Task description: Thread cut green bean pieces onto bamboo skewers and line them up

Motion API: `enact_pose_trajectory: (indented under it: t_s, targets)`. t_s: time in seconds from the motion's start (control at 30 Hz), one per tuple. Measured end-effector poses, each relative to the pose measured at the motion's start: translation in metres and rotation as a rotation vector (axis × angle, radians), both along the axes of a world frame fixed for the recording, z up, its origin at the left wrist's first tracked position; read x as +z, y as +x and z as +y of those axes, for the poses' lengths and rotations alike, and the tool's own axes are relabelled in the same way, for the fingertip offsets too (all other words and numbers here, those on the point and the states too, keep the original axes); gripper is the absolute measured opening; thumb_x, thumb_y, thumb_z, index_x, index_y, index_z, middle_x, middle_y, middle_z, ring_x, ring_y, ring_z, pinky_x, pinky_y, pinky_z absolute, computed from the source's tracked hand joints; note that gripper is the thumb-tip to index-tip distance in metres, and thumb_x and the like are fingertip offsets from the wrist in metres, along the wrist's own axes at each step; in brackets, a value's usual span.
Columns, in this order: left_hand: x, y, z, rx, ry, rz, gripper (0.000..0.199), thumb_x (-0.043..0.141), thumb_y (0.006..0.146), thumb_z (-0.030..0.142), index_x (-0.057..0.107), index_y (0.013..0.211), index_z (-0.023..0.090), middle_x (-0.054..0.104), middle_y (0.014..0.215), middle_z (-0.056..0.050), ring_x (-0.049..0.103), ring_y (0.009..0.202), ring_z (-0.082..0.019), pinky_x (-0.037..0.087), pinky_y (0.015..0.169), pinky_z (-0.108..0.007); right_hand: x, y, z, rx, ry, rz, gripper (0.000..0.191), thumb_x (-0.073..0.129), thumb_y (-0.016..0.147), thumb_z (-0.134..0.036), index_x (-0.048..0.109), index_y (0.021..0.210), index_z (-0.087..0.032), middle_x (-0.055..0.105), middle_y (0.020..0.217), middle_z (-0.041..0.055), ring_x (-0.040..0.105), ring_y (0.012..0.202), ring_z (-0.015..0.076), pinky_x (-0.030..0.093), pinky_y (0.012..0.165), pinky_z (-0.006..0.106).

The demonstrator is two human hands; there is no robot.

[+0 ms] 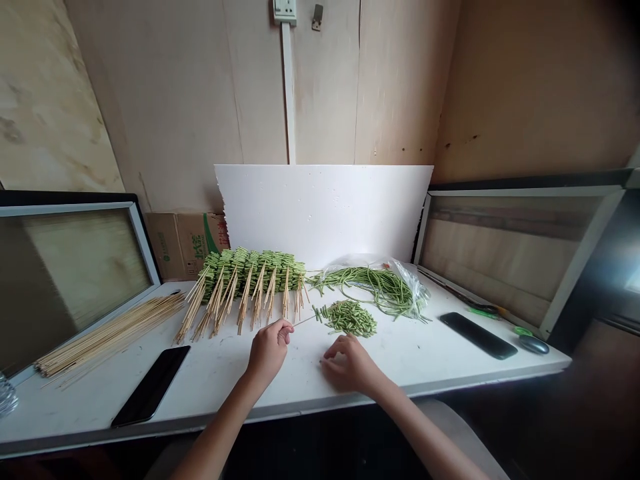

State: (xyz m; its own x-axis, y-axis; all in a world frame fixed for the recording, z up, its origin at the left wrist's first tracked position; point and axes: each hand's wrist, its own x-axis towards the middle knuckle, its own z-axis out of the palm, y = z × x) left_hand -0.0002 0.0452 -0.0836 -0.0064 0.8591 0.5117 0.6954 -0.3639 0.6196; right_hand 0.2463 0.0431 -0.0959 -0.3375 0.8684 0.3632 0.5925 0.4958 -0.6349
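My left hand (pixel 269 348) is closed around the blunt end of a thin bamboo skewer (pixel 304 321), which points right and slightly away from me. A few short green bean pieces (pixel 320 312) sit crosswise at its far end, by the pile of cut green bean pieces (pixel 351 318). Just in front of that pile my right hand (pixel 350 363) is low over the table, its thumb and fingers bent but apart; I see nothing between them. Left of the pile, finished bean skewers (pixel 250 273) are stacked in a row, sticks toward me.
Bare skewers (pixel 110 333) lie at the left beside a black phone (pixel 151 385). Long uncut beans (pixel 375 283) spill from a clear plastic bag (pixel 417 293) behind the pile. A dark phone (pixel 479 335) and a mouse (pixel 534 344) lie right. A white board (pixel 325 213) stands at the back.
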Motion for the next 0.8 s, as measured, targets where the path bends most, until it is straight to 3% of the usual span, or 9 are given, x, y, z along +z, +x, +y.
enact_pose_trajectory:
  t_s: [0.13, 0.23, 0.33, 0.47, 0.6, 0.8]
  targets:
    - [-0.001, 0.001, 0.000, -0.005, -0.012, 0.031, 0.026, 0.045, 0.098, 0.025, 0.068, 0.086, 0.022, 0.066, 0.068, 0.000, 0.060, 0.065, -0.018, 0.039, 0.064, -0.026, -0.011, -0.008, -0.002, -0.052, 0.068, -0.132, 0.011, 0.070, 0.082, -0.021, 0.079, 0.076, -0.023, 0.074, 0.083, 0.0074, 0.061, 0.092, 0.0281, 0.047, 0.079, 0.037]
    - [-0.001, 0.001, 0.000, -0.011, -0.012, 0.031, 0.026, 0.045, 0.098, 0.024, 0.068, 0.087, 0.022, 0.066, 0.069, 0.000, 0.061, 0.065, -0.018, 0.039, 0.065, -0.027, -0.007, -0.001, 0.005, -0.056, 0.079, -0.058, 0.016, 0.065, 0.089, -0.028, 0.077, 0.080, -0.022, 0.074, 0.086, 0.0079, 0.062, 0.090, 0.0275, 0.046, 0.080, 0.037]
    - [-0.001, 0.000, 0.001, -0.026, -0.002, 0.019, 0.027, 0.045, 0.098, 0.023, 0.069, 0.087, 0.021, 0.067, 0.069, 0.000, 0.061, 0.065, -0.018, 0.040, 0.066, -0.026, 0.003, 0.016, 0.018, -0.017, -0.065, 0.191, 0.028, 0.065, 0.091, -0.046, 0.076, 0.087, -0.020, 0.076, 0.088, 0.0085, 0.065, 0.085, 0.0258, 0.048, 0.077, 0.037]
    - [-0.001, 0.000, 0.001, -0.038, 0.016, 0.019, 0.028, 0.043, 0.099, 0.024, 0.069, 0.088, 0.021, 0.066, 0.069, 0.000, 0.061, 0.065, -0.017, 0.041, 0.066, -0.026, 0.014, 0.043, 0.035, -0.007, -0.267, 0.617, 0.046, 0.073, 0.081, -0.064, 0.075, 0.093, -0.020, 0.075, 0.084, 0.0060, 0.064, 0.075, 0.0217, 0.047, 0.068, 0.033]
    - [-0.001, 0.003, -0.001, -0.046, 0.011, 0.033, 0.028, 0.043, 0.099, 0.025, 0.069, 0.090, 0.021, 0.067, 0.069, -0.001, 0.062, 0.065, -0.018, 0.042, 0.066, -0.027, 0.021, 0.056, 0.040, 0.076, -0.369, 0.916, 0.040, 0.080, 0.076, -0.061, 0.074, 0.083, -0.022, 0.074, 0.086, 0.0037, 0.063, 0.076, 0.0190, 0.051, 0.070, 0.030]
    - [-0.001, 0.006, -0.004, -0.064, 0.001, 0.040, 0.027, 0.045, 0.097, 0.022, 0.071, 0.089, 0.021, 0.067, 0.069, -0.001, 0.062, 0.064, -0.017, 0.043, 0.066, -0.026, 0.028, 0.051, 0.033, 0.149, -0.481, 1.162, 0.031, 0.083, 0.080, -0.049, 0.079, 0.095, -0.023, 0.078, 0.108, 0.0067, 0.070, 0.108, 0.0237, 0.055, 0.098, 0.033]
